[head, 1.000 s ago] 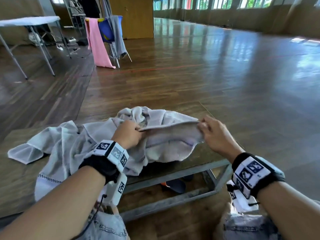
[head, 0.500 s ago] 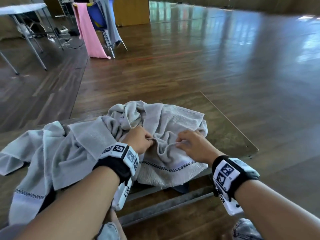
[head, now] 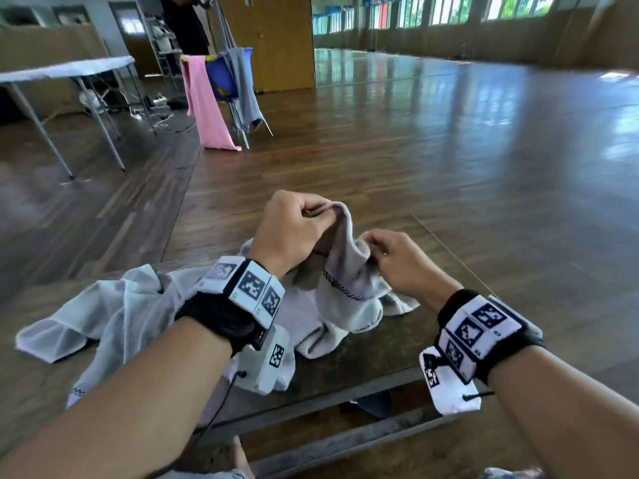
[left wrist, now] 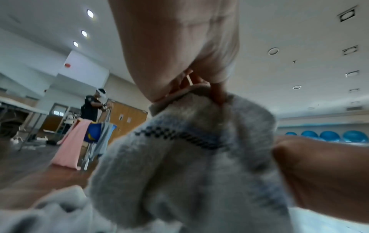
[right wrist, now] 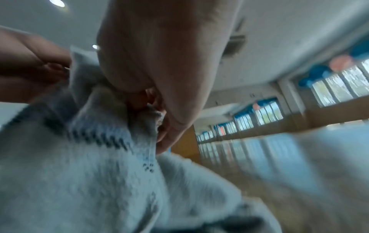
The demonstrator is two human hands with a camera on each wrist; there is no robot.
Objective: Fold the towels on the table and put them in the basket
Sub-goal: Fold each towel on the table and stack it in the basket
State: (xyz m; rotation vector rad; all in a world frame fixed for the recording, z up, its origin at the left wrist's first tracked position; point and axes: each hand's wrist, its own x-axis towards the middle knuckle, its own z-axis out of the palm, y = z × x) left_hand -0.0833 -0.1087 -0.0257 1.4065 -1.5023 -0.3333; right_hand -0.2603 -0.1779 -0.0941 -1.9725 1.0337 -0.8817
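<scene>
A grey towel (head: 345, 288) with a dark checked stripe hangs from both hands above the low table (head: 397, 347). My left hand (head: 297, 223) pinches its top edge, raised highest. My right hand (head: 387, 254) pinches the edge just to the right, a little lower. The left wrist view shows fingers (left wrist: 217, 93) clamped on the towel's (left wrist: 189, 157) hem. In the right wrist view the thumb and fingers (right wrist: 163, 129) grip a bunched corner of the towel (right wrist: 99, 165). A second, paler towel (head: 114, 316) lies crumpled on the table's left side. No basket is in view.
The table's right edge (head: 456, 264) borders open wooden floor. Far back left stand a folding table (head: 69, 70) and a chair (head: 224, 81) draped with a pink cloth (head: 204, 105), with a person (head: 183, 22) behind them. A dark object (head: 373, 404) lies under the table.
Both hands have lifted the grey towel off the table, left hand rising higher. Half a second ago they gripped it low, bunched on the tabletop.
</scene>
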